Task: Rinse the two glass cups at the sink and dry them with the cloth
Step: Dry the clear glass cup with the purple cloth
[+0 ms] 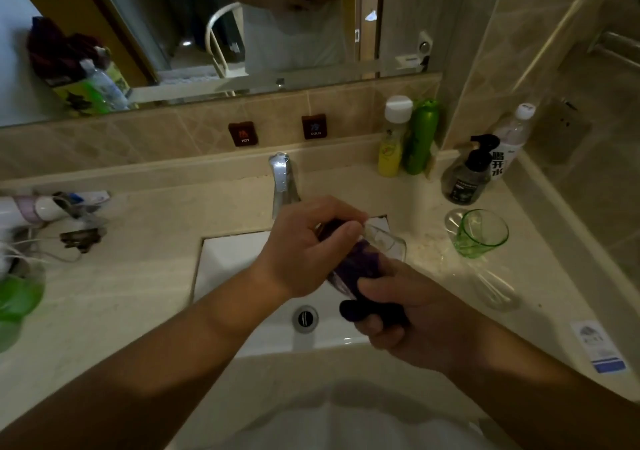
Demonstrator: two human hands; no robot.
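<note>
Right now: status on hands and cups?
Left hand and right hand grip clear cup, purple cloth over sink. Green cup waits on counter. Nothing blocking.

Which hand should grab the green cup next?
Probably the right hand. The green cup stands on the counter on its side, but it grips the purple cloth now. The left hand holds the clear cup.
</note>
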